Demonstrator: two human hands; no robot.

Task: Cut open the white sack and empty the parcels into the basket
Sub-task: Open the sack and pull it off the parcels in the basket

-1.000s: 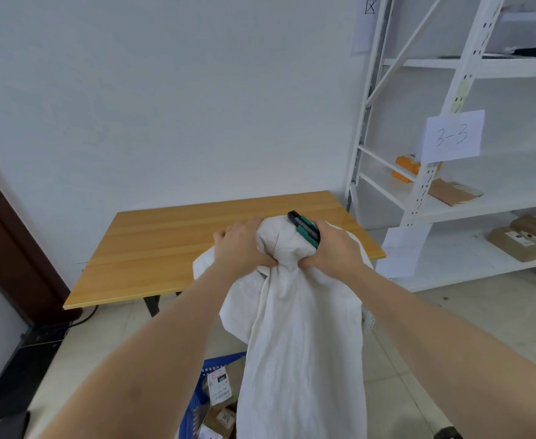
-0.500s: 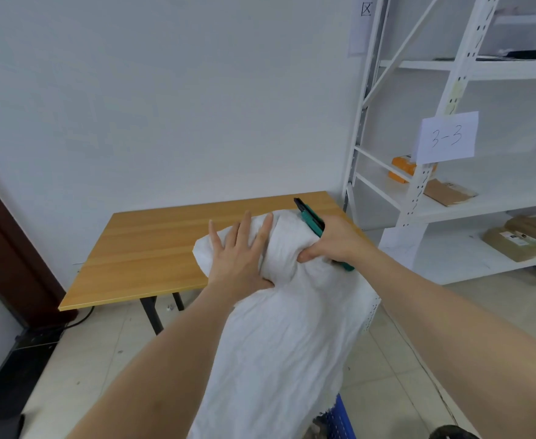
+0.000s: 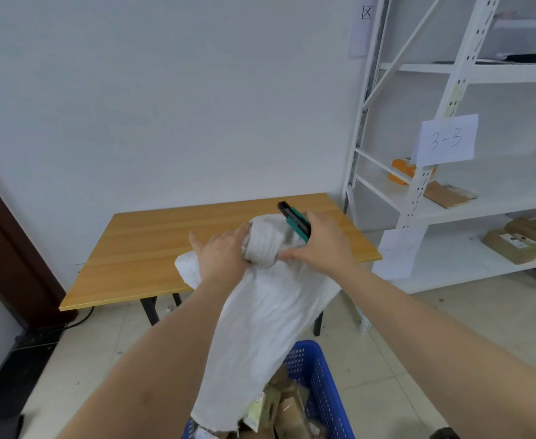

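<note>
The white sack (image 3: 260, 318) is held up in front of the wooden table (image 3: 152, 248), its upper end bunched into a roll level with the table's near edge. The roll is gripped from the left by the left hand (image 3: 220, 258), fingers wrapped round the cloth. From the right it is pinched by the right hand (image 3: 320, 245), in which a green and black utility knife (image 3: 293, 219) is also clasped, its tip pointing away over the table. The sack's loose lower end hangs into the blue basket (image 3: 317, 372) on the floor below the table's near edge, where brown parcels (image 3: 287, 410) are seen.
</note>
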